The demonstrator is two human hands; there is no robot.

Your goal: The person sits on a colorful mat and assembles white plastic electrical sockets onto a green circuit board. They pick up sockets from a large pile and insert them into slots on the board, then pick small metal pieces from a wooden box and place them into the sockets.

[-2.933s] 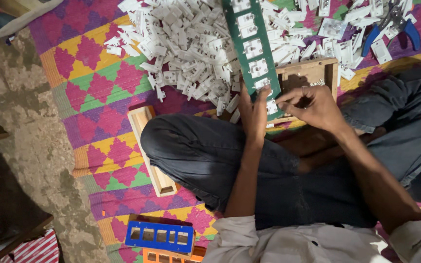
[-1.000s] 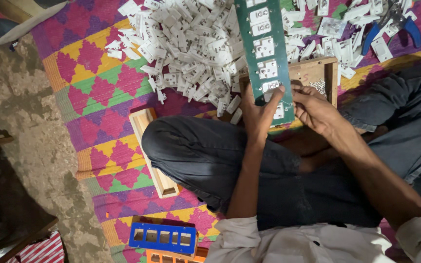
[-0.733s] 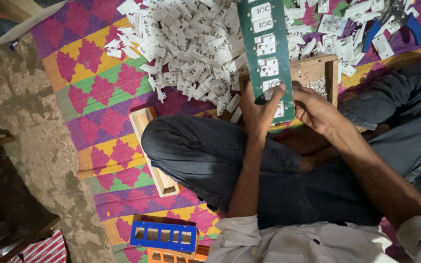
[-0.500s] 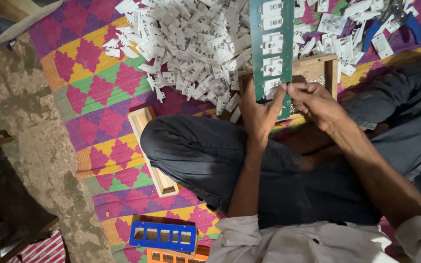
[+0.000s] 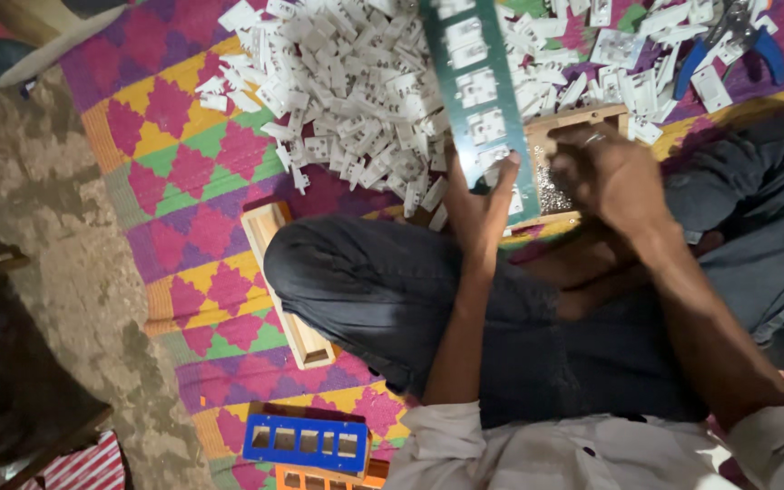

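Note:
My left hand [image 5: 478, 204] grips the near end of a long green strip [image 5: 481, 91] that carries several white square parts and points away from me. My right hand [image 5: 612, 172] hovers blurred over a small wooden box [image 5: 583, 118] holding tiny shiny pieces, just right of the strip; its fingers are curled and whether they pinch anything I cannot tell. A big heap of white plastic parts [image 5: 347, 82] lies on the patterned mat beyond the strip. My dark-trousered knees sit below both hands.
Blue-handled pliers [image 5: 728, 45] lie at the far right among white parts. A wooden block [image 5: 288, 281] rests under my left knee. A blue frame with slots [image 5: 306, 443] and an orange one [image 5: 319, 476] sit near me. Bare rough floor [image 5: 56, 236] borders the mat [image 5: 183, 181] on the left.
My right hand has drawn off the green strip to the right, over the wooden box. The strip has tilted slightly; my left hand keeps holding its near end.

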